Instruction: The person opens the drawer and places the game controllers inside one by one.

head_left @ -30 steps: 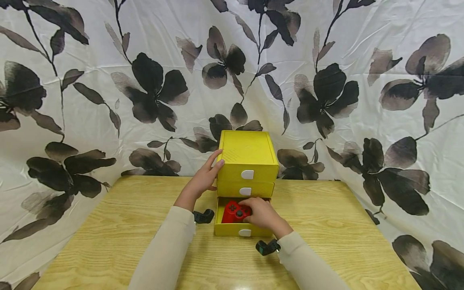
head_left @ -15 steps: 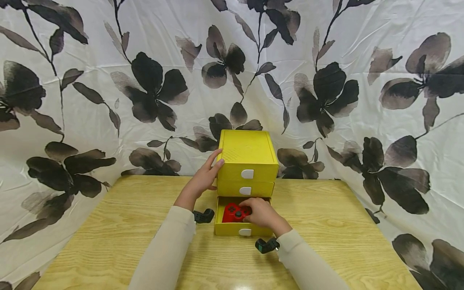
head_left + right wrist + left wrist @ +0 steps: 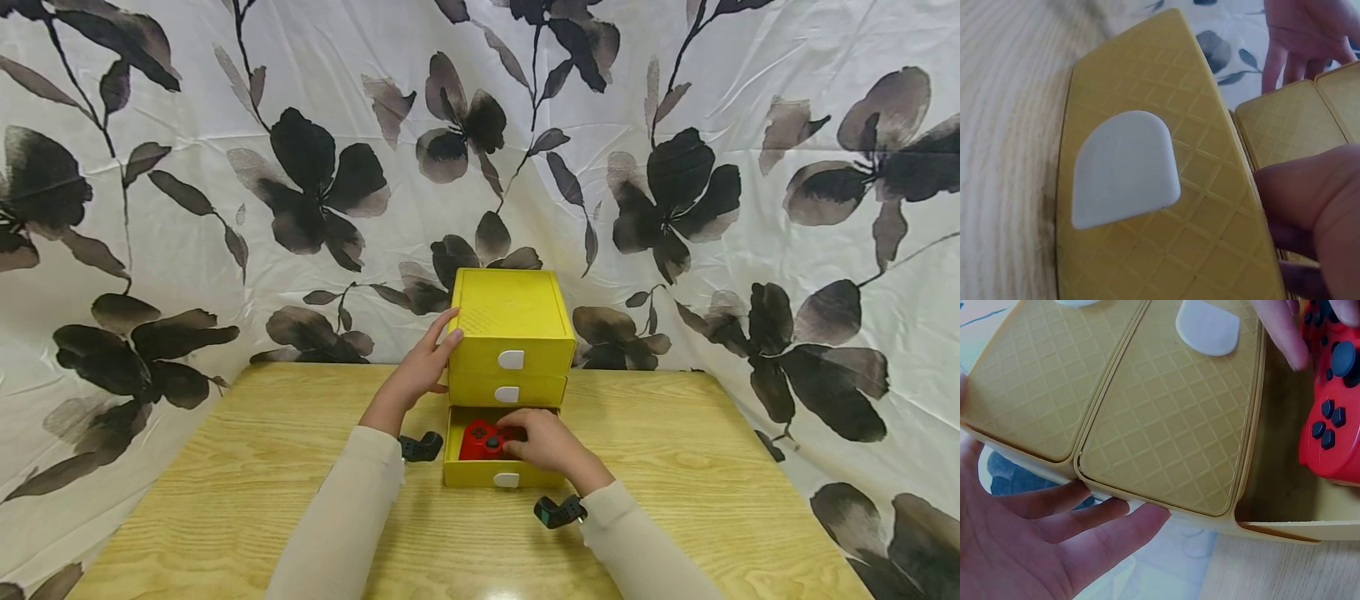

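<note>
A yellow three-tier drawer unit (image 3: pixel 512 308) stands at the back of the table, its bottom drawer (image 3: pixel 472 475) pulled out. Inside that drawer lies a red game controller (image 3: pixel 476 440) with black buttons and thumbsticks. My right hand (image 3: pixel 551 446) reaches in over the drawer's front and pinches the controller's right part between thumb and fingers; the hand hides that end. My left hand (image 3: pixel 415 375) rests with extended fingers against the unit's left side, thumb near the top front corner. In the left wrist view those fingertips (image 3: pixel 1150 519) press along the unit's edge.
White rounded pull tabs (image 3: pixel 512 360) sit on the drawer fronts. The wooden table (image 3: pixel 300 467) spreads around the unit, backed by a flower-printed cloth (image 3: pixel 480 125). Black wrist mounts (image 3: pixel 560 512) hang from both sleeves.
The right wrist has shifted slightly to the right, while its fingers stay at the controller. The left hand, drawer and controller look nearly unmoved.
</note>
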The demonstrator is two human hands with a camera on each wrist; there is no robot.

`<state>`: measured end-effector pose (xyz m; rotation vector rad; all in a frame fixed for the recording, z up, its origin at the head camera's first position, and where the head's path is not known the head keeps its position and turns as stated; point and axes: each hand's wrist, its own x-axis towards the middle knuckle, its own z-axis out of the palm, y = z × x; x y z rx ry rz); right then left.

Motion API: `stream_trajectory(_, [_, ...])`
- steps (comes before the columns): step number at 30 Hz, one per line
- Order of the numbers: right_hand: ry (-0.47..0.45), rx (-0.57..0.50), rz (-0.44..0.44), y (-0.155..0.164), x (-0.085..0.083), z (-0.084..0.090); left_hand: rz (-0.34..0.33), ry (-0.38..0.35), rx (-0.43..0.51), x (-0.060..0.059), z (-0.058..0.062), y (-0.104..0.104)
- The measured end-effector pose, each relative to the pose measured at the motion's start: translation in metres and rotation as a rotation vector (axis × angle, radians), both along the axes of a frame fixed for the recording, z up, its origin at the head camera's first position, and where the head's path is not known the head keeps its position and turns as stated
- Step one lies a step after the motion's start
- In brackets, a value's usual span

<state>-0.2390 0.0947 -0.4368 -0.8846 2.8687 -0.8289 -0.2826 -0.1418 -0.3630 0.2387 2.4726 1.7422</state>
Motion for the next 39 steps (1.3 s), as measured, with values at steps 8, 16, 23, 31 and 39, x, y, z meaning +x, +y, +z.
stream_trajectory(8, [0.118, -0.058, -0.061, 0.004, 0.010, 0.001, -0.003, 0.005, 0.005, 0.000, 0.000, 0.000])
stream_trajectory(16, [0.242, -0.125, -0.059, 0.008, 0.024, 0.004, -0.026, -0.024, 0.028, 0.006, 0.009, 0.001])
stream_trajectory(23, [0.262, -0.161, -0.066, 0.011, 0.034, 0.005, -0.042, -0.042, 0.022, 0.024, 0.029, 0.005])
stream_trajectory(31, [0.320, -0.177, -0.041, 0.017, 0.042, 0.003, -0.016, -0.016, 0.008, 0.003, 0.005, 0.002])
stream_trajectory(39, [0.310, -0.198, 0.019, 0.020, 0.057, 0.001, -0.013, -0.018, 0.008, 0.009, 0.010, 0.004])
